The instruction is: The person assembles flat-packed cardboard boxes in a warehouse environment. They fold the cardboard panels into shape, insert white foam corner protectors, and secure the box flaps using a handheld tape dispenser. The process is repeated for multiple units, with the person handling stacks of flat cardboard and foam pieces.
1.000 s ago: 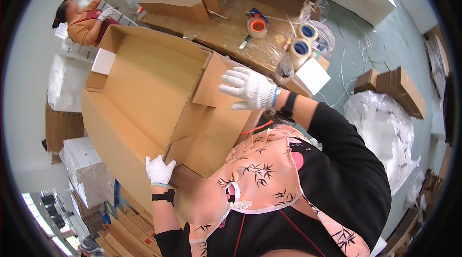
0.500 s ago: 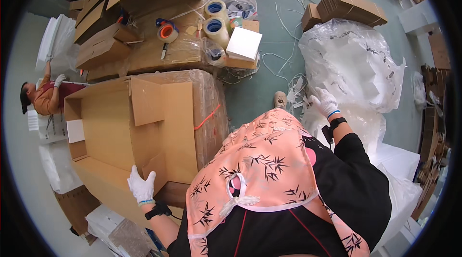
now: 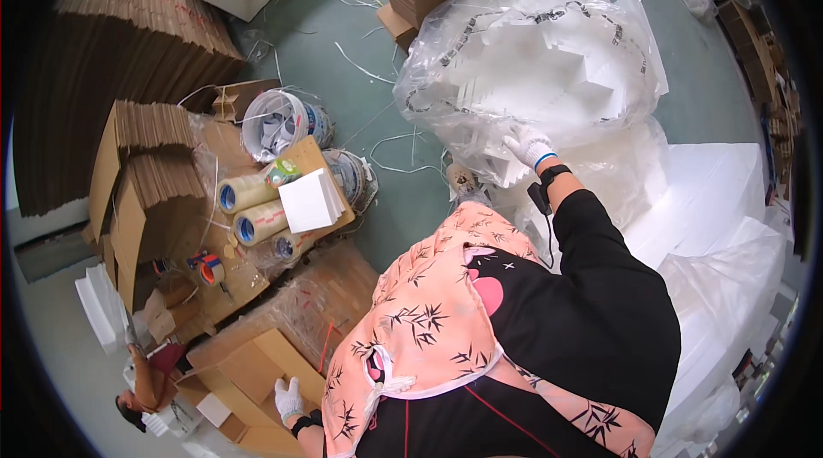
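At the near left of the scene, our left hand (image 3: 290,400) lies by the edge of the open carton (image 3: 261,364), its fingers and thumb spread; nothing shows enclosed in that grip, and we cannot tell how firmly it bears on the cardboard. On the right, our right hand (image 3: 529,145) reaches to the near edge of a clear plastic bag (image 3: 437,134) with white foam pieces (image 3: 531,72) inside, fingers extended, the grip wide and without a load. A second ago this hand was raised over the carton; we note that it has since swung across to the bag. Our view has turned with it, so the carton now sits low at the left. We judge that the work in hand has thus shifted from carton to bag, while the left hand keeps its place. Beyond the carton, the tabletop (image 3: 250,288) bears rolls of packing tape (image 3: 257,224) and a tape dispenser (image 3: 208,269).
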### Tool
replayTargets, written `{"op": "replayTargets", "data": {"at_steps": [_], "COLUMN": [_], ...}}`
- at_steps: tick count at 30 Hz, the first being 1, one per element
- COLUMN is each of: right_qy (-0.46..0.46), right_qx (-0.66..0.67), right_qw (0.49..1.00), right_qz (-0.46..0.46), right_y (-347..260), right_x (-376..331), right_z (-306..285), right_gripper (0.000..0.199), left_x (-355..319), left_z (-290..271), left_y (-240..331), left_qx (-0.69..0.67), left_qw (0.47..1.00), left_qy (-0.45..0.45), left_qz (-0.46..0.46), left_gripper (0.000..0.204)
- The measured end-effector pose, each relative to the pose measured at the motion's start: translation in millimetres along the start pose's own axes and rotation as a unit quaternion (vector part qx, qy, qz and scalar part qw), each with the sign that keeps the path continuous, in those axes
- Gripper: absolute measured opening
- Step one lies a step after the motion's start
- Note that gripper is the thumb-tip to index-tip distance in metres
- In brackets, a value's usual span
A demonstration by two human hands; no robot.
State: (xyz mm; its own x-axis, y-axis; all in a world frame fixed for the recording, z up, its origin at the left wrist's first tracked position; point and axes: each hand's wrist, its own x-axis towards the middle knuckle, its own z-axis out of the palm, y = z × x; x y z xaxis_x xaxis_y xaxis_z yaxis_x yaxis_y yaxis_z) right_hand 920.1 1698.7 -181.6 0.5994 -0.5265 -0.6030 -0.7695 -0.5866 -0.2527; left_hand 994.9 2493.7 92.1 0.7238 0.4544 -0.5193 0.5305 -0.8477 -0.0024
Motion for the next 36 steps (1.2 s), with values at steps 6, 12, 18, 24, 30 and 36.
{"op": "replayTargets", "data": {"at_steps": [6, 12, 18, 24, 30, 36], "right_qy": [-0.038, 0.007, 0.073, 0.115, 0.073, 0.028], "right_qx": [0.097, 0.082, 0.097, 0.083, 0.061, 0.099], "right_qw": [0.982, 0.987, 0.973, 0.964, 0.976, 0.972], "right_qz": [0.156, 0.139, 0.199, 0.226, 0.194, 0.212], "right_y": [39, 2, -40, -63, -61, -13], "right_x": [113, 236, 321, 354, 343, 281], "right_z": [-54, -49, -70, -45, -38, -35], "right_gripper": [0.073, 0.069, 0.072, 0.065, 0.051, 0.047], "left_x": [-14, -43, -50, -59, -67, -56], "left_z": [-10, -8, 29, 53, 61, 67], "left_y": [197, 318, 335, 323, 337, 334], "left_qx": [-0.051, -0.028, 0.036, 0.038, 0.012, -0.057], "left_qw": [0.987, 0.983, 0.982, 0.982, 0.977, 0.979], "left_qy": [-0.124, -0.137, -0.168, -0.182, -0.212, -0.194], "left_qz": [0.094, 0.122, 0.075, 0.035, 0.022, 0.032], "left_gripper": [0.058, 0.055, 0.056, 0.054, 0.056, 0.056]}}
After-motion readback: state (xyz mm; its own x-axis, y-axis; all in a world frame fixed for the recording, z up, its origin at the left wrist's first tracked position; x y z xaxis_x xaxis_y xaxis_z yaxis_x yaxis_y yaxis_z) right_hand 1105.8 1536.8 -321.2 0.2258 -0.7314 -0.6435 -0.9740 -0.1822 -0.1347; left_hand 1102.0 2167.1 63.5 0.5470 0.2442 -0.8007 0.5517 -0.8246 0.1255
